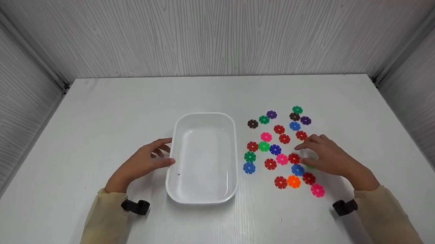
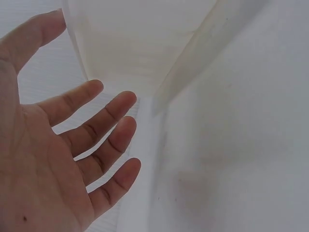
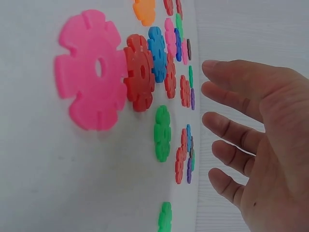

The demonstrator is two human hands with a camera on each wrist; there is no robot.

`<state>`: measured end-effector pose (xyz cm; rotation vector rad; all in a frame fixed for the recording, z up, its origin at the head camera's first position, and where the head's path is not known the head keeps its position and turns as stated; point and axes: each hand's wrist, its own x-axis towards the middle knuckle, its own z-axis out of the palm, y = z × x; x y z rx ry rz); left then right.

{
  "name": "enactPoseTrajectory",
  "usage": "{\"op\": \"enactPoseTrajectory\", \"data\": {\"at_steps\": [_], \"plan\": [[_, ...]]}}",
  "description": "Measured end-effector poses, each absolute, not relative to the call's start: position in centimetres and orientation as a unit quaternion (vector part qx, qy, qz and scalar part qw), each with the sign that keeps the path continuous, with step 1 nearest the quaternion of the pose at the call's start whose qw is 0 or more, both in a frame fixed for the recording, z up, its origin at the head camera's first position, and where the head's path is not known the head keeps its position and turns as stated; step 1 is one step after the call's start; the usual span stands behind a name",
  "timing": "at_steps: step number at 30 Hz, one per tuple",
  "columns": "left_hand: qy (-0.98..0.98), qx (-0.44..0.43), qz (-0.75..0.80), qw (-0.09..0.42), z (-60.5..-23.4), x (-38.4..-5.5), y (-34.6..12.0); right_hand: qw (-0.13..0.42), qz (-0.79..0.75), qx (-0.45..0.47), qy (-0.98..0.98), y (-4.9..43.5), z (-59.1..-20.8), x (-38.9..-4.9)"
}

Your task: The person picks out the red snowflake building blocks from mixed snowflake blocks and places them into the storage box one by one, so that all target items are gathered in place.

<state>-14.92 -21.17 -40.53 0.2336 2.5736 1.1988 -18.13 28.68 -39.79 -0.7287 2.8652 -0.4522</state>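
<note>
A white rectangular tray (image 1: 204, 161) stands on the table with nothing but a tiny dark speck inside. At its left rim is my left hand (image 1: 142, 161), thumb and index fingertips touching the side. The left wrist view shows the remaining fingers spread loosely beside the tray wall (image 2: 125, 43). My right hand (image 1: 328, 156) hovers over the right side of a group of notched plastic discs, its fingers loosely bent with nothing between them. Below its thumb lies a red disc (image 1: 294, 158); a green disc (image 1: 312, 163) is partly hidden under the hand. A pink disc (image 3: 82, 67) looms large in the right wrist view.
Several more notched discs lie flat right of the tray, including an orange disc (image 1: 293, 181), a brown disc (image 1: 253, 124) and a purple disc (image 1: 306, 120). Grain-patterned panels (image 1: 221, 34) wall the white table (image 1: 130, 103) at the back and sides.
</note>
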Motion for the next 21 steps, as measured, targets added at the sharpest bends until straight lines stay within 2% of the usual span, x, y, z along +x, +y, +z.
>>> {"op": "enactPoseTrajectory", "data": {"at_steps": [21], "plan": [[0.881,0.095,0.443,0.136,-41.1,-14.8,-21.3,0.079,-0.129,-0.259,0.954,29.0,-41.2,-18.8]]}}
